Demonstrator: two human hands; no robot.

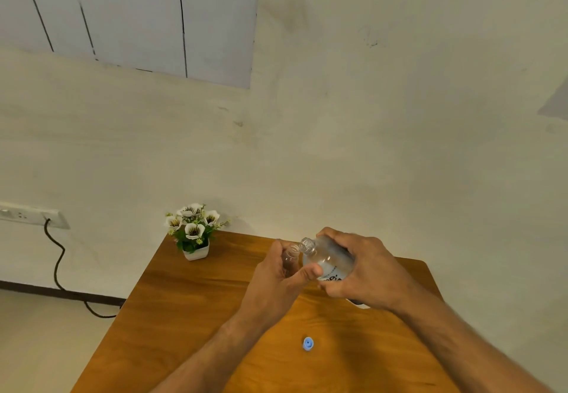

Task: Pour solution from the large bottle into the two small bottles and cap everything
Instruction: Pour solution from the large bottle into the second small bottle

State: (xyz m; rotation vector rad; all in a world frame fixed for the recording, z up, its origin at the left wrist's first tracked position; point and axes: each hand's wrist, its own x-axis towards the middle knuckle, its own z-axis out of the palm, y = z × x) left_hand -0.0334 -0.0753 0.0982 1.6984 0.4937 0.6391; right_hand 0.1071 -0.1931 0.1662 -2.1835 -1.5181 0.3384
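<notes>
Tipping the large bottle (327, 259) against a small bottle (289, 259).
I'm gripping large with my right hand (361, 269), small with my left hand (281, 282).

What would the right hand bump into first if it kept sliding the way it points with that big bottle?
Most likely the small clear plastic bottle in the left hand: the right hand tips the large clear labelled bottle leftward, mouth nearly at the small bottle's. Depth is uncertain.

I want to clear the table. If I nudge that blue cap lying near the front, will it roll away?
Probably not: the blue cap seems to lie flat on the wooden table, so it should slide. It looks small and light, so a gentle push may send it far.
</notes>
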